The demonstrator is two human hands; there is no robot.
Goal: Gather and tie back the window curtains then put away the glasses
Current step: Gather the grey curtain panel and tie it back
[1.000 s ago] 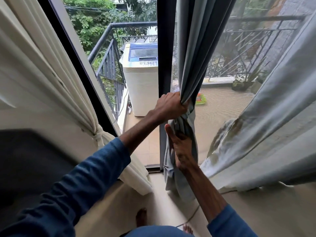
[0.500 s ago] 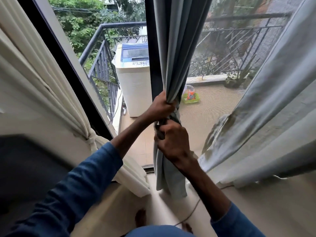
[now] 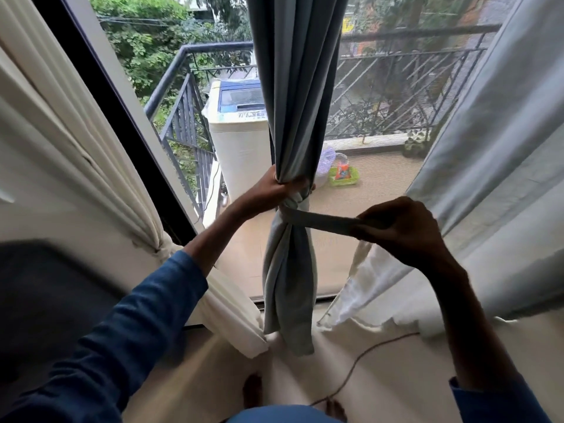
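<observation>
A grey-blue curtain (image 3: 297, 87) hangs bunched in the middle of the window. My left hand (image 3: 274, 190) grips the bunch at its waist. A cloth tie strip (image 3: 320, 221) of the same colour wraps the bunch just below that hand and runs out to the right. My right hand (image 3: 403, 230) pinches the strip's free end and holds it taut. A cream curtain (image 3: 76, 141) on the left hangs tied with a knot (image 3: 161, 248). A pale grey curtain (image 3: 494, 166) on the right hangs loose. No glasses are in view.
Behind the glass lies a balcony with a white washing machine (image 3: 238, 135), a dark metal railing (image 3: 396, 87) and a small green tray (image 3: 343, 178). A thin cord (image 3: 366, 358) lies on the pale floor by my bare feet. A dark surface (image 3: 45, 294) sits at the lower left.
My right hand left the bunch below my left hand and pulled the tie strip out to the right. My left hand kept its grip on the curtain.
</observation>
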